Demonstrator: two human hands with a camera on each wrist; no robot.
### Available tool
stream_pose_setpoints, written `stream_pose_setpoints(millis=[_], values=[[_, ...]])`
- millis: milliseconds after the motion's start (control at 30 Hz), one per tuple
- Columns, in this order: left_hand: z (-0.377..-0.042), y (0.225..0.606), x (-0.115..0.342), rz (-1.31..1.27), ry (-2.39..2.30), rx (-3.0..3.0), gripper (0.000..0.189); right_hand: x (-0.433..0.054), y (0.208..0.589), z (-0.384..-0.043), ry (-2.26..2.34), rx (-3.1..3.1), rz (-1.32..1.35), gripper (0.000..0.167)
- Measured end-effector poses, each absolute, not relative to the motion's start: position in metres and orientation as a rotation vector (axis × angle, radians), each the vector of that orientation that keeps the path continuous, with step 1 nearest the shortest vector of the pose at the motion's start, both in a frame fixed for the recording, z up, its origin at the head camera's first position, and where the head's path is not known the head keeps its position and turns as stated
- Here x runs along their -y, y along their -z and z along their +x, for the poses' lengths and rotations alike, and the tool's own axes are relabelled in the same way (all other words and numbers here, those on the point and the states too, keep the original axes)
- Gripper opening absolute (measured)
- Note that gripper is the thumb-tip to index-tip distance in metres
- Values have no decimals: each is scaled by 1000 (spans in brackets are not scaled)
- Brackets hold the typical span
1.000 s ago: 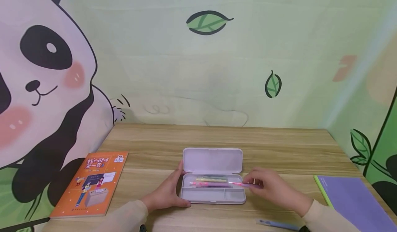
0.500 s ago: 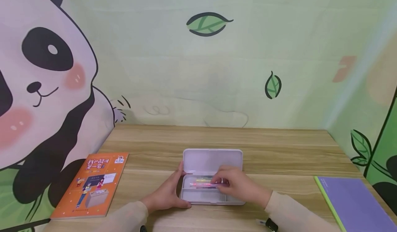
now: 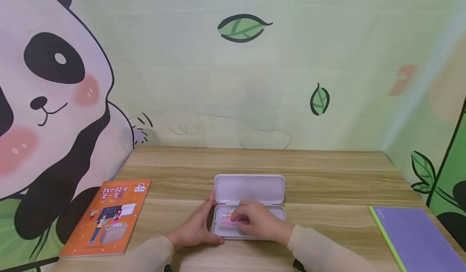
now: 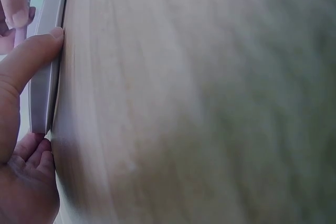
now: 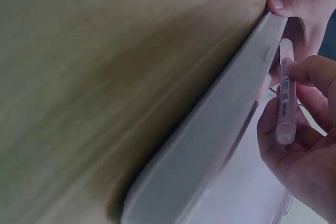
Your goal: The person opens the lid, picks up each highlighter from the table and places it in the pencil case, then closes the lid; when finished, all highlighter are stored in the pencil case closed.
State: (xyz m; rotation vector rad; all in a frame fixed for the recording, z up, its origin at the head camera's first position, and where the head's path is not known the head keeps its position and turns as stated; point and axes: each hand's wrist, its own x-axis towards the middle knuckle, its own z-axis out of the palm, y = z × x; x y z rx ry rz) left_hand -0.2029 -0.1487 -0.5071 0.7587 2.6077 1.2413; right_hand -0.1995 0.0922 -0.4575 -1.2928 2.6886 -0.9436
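A white pencil case (image 3: 249, 188) stands on the table with its lid raised. My left hand (image 3: 196, 225) grips its left end, the thumb on the front edge and the fingers round the side. Over the tray, my right hand (image 3: 262, 221) pinches a pink-and-purple highlighter (image 5: 286, 98) between thumb and fingers; its barrel shows a printed barcode in the right wrist view. Beneath that hand, other pens (image 3: 226, 215) lie in the rear compartment, mostly hidden. The front compartment is partly covered by the hand.
An orange book (image 3: 105, 217) lies at the left of the wooden table (image 3: 174, 163). To the right is a purple notebook (image 3: 418, 235) with a green spine. A wall with a panda picture rises behind.
My right hand has carried the highlighter leftward from the case's right end to above the tray, then slightly toward the front. The left hand keeps its hold. The table pen is now hidden.
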Motion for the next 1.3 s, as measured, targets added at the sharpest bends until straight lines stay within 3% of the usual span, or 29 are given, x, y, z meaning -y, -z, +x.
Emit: stream_pose_setpoints(millis=[500, 1300], values=[[-203, 505, 148, 744, -1254, -2599, 139, -113, 451, -196, 1127, -2714, -1338, 20], [-202, 506, 147, 723, -1239, -2607, 141, -221, 442, -157, 1182, -2858, -1236, 27]])
